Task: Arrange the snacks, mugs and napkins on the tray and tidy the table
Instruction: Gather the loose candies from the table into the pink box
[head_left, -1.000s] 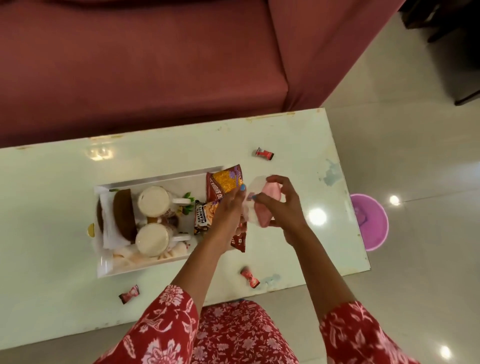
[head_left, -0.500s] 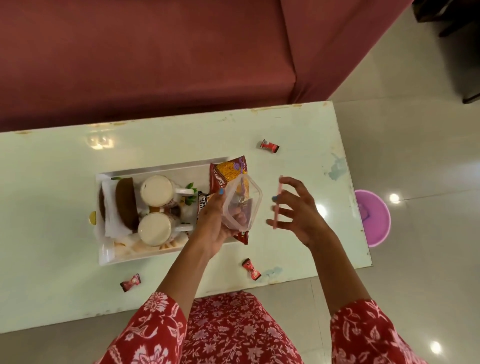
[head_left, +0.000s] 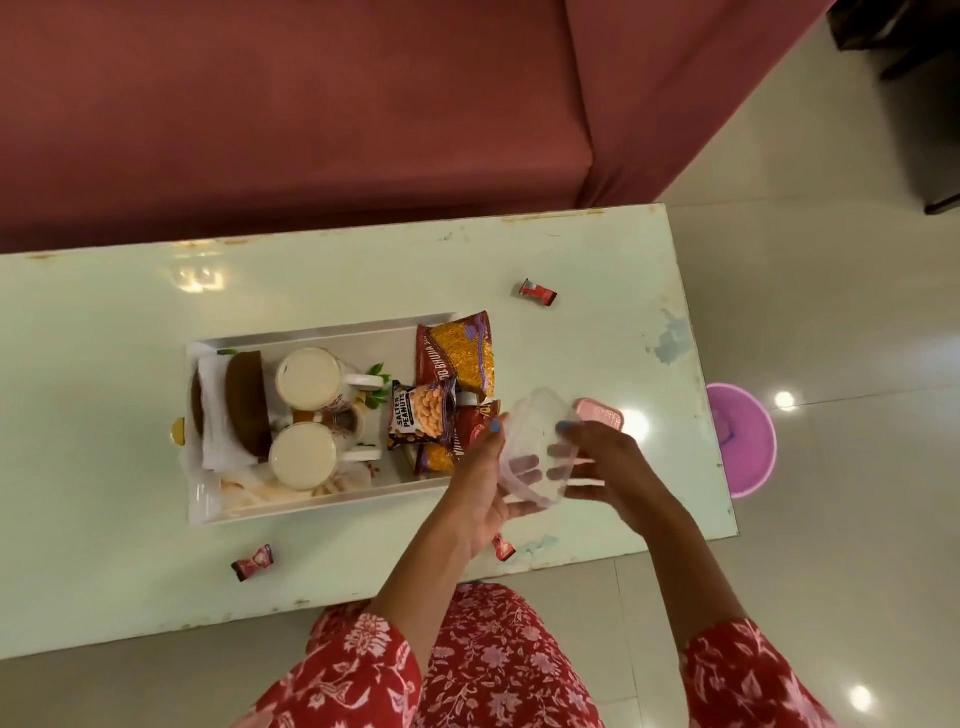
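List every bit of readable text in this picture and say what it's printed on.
"SALTED PEANUTS": on the small peanut packet in the tray.
"BHUJIA", partly cut off: on the orange snack bag.
Red packet print: hidden, unreadable.
Candy wrappers: too small.

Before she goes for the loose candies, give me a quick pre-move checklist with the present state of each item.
1. Clear plastic container held securely: ok, left hand and right hand both grip it.
2. Container empty: ok, fingers show through it.
3. Pink lid off and set down: ok, it lies on the pale green table beyond the right hand.
4. Mugs on the white tray: ok, two white mugs sit side by side.
5. Red-wrapped candies gathered: not ok, three lie loose on the table.
6. A free hand for picking: not ok, both are occupied.
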